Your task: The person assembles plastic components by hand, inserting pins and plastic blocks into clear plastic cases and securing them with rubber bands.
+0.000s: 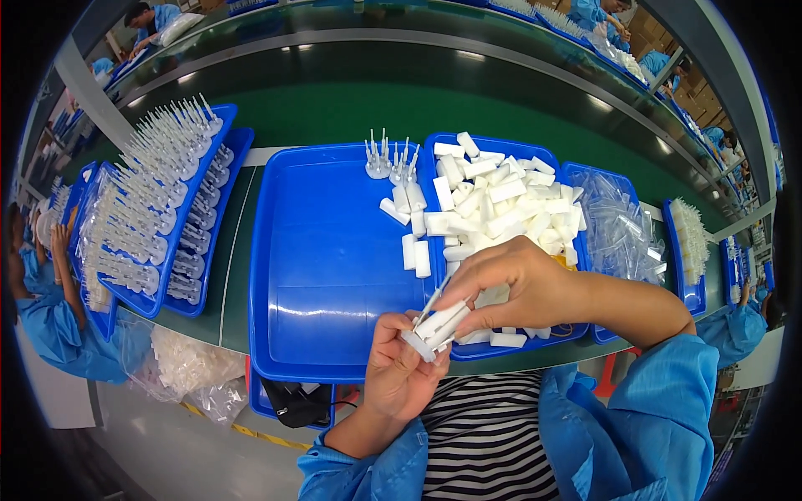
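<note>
Near the front edge of the bench, my left hand [394, 380] grips a pin holder by its round translucent base [418, 342], which is tilted. White foam cylinders [445, 324] sit side by side on it, among thin upright pins. From the right, my right hand [530, 284] reaches over, thumb and fingers closed on one of the white cylinders at the holder's top; the fingertips partly hide it. Behind my hands is a wide blue tray [326, 267]. At its right side stand several bare pin holders [380, 163] and a few loose cylinders [415, 253].
To the right, a blue tray heaped with white foam cylinders [510, 190] overlaps the wide tray; beyond lie clear plastic sleeves [618, 219] in another tray. Stacked trays of pin holders [159, 196] stand left. A green conveyor [351, 100] runs behind. Co-workers in blue sit around.
</note>
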`<control>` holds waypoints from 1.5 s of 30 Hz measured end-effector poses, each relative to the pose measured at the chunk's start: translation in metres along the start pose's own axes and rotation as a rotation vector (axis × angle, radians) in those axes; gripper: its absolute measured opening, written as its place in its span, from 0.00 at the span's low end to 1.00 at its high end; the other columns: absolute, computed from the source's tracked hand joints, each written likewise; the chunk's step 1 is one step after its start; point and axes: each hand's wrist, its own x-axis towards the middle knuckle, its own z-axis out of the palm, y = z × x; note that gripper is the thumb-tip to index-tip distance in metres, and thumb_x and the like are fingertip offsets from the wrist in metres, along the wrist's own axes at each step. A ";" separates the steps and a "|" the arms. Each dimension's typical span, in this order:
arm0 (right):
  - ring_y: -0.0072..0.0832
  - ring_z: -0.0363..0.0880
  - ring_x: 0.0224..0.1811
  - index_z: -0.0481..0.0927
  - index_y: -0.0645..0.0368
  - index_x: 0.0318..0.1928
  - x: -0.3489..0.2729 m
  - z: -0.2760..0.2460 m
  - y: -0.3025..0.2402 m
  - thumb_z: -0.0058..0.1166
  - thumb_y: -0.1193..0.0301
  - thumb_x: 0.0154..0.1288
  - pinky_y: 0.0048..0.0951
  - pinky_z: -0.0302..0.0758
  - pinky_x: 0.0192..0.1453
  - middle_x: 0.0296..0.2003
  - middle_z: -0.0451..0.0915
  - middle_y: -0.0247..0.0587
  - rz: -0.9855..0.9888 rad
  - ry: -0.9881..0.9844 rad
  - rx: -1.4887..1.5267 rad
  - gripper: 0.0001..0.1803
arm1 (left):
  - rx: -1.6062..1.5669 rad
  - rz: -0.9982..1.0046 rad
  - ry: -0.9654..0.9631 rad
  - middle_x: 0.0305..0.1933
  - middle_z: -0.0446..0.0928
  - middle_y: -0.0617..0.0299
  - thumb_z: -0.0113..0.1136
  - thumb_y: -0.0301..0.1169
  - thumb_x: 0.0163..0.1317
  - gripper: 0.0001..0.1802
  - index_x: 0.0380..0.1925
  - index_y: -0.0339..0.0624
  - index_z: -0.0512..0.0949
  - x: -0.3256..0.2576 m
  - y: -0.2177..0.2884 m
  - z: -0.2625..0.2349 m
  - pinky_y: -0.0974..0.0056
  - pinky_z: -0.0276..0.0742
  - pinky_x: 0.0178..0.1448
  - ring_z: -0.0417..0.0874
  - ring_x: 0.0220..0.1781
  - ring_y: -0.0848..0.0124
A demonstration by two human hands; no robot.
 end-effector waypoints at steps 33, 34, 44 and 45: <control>0.38 0.82 0.36 0.82 0.57 0.33 0.127 0.017 0.034 0.58 0.74 0.45 0.36 0.78 0.34 0.32 0.82 0.44 0.087 -0.323 -1.301 0.10 | 0.810 0.506 0.180 0.40 0.69 0.58 0.62 0.20 0.52 0.14 0.40 0.35 0.72 -0.020 0.046 -0.014 0.71 0.71 0.30 0.73 0.29 0.72; 0.38 0.81 0.32 0.81 0.56 0.34 0.124 0.015 0.037 0.60 0.72 0.43 0.37 0.76 0.32 0.30 0.81 0.41 -0.007 -0.348 -1.306 0.12 | 0.836 0.465 0.166 0.41 0.70 0.56 0.61 0.18 0.52 0.13 0.39 0.34 0.74 -0.021 0.047 -0.013 0.71 0.73 0.37 0.75 0.34 0.72; 0.36 0.77 0.26 0.74 0.54 0.35 0.072 -0.007 0.014 0.61 0.70 0.42 0.35 0.74 0.30 0.30 0.77 0.35 -0.433 -0.041 -1.014 0.16 | 1.005 0.355 0.026 0.45 0.72 0.53 0.58 0.15 0.54 0.11 0.39 0.32 0.77 -0.016 0.043 -0.005 0.70 0.75 0.47 0.77 0.44 0.70; 0.35 0.77 0.25 0.74 0.54 0.34 0.068 -0.007 0.009 0.60 0.71 0.42 0.33 0.74 0.29 0.31 0.77 0.35 -0.438 -0.041 -1.002 0.15 | 1.012 0.349 0.010 0.45 0.72 0.53 0.58 0.15 0.54 0.11 0.38 0.32 0.77 -0.016 0.042 -0.005 0.70 0.75 0.47 0.77 0.44 0.69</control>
